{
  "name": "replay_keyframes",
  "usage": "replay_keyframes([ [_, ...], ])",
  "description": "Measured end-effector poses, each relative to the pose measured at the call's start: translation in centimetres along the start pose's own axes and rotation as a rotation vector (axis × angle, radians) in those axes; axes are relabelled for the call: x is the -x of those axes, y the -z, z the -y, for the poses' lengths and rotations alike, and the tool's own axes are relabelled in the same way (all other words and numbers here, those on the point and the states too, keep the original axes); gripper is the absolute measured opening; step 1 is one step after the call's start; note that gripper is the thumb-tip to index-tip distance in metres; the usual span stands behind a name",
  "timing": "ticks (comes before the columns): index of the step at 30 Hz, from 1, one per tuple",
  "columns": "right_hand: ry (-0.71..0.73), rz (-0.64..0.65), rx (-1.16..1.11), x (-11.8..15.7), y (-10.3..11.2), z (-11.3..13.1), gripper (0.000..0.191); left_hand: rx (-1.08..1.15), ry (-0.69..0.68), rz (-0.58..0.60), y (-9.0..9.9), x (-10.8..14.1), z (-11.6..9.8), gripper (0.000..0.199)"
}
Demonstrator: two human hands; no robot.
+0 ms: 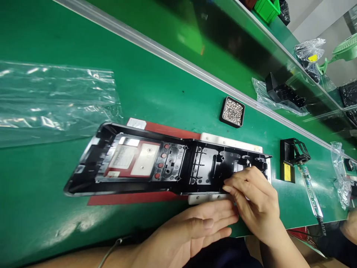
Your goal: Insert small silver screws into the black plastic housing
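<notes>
Your left hand (192, 232) lies open and flat at the table's near edge, holding nothing. Your right hand (255, 201) pinches its fingertips at the right end of the long black plastic housing (139, 163), which rests on a red mat (167, 131). Beyond sits a small black tray of silver screws (232, 111).

Right hand (256, 203) fingers pinch at the black plastic housing (156, 163); left hand (192, 230) rests open beside it.
</notes>
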State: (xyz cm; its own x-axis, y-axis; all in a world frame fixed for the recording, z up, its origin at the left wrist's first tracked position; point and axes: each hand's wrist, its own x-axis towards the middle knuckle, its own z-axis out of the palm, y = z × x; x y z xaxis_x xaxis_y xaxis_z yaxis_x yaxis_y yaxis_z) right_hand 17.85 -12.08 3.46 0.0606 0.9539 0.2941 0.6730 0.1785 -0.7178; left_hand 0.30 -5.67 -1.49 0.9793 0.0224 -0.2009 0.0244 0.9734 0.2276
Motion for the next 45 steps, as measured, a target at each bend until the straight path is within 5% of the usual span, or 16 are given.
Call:
replay_keyframes([
  [12,-0.029,0.135,-0.191,-2.1,0.4,-2.1,0.022,0.03,-0.022,0.026,0.8,0.0,0.2,0.052],
  [23,0.097,0.173,0.314,1.2,0.5,-1.0,0.049,-0.03,0.015,-0.019,0.4,-0.2,0.1,0.051],
  [27,0.079,0.016,0.218,1.9,0.7,-0.6,0.026,-0.041,0.011,-0.017,0.0,0.0,-0.2,0.048],
  [31,0.044,-0.132,0.183,3.0,0.8,0.8,0.041,-0.025,-0.019,0.02,-0.4,0.0,-0.8,0.045],
  [38,-0.011,0.087,0.016,3.4,-0.5,3.0,0.027,0.019,-0.141,0.162,-1.2,-0.2,-1.0,0.045],
  [45,-0.02,0.217,-0.01,1.7,-0.6,3.5,0.03,0.039,-0.149,0.152,-1.1,-0.2,-1.0,0.042],
])
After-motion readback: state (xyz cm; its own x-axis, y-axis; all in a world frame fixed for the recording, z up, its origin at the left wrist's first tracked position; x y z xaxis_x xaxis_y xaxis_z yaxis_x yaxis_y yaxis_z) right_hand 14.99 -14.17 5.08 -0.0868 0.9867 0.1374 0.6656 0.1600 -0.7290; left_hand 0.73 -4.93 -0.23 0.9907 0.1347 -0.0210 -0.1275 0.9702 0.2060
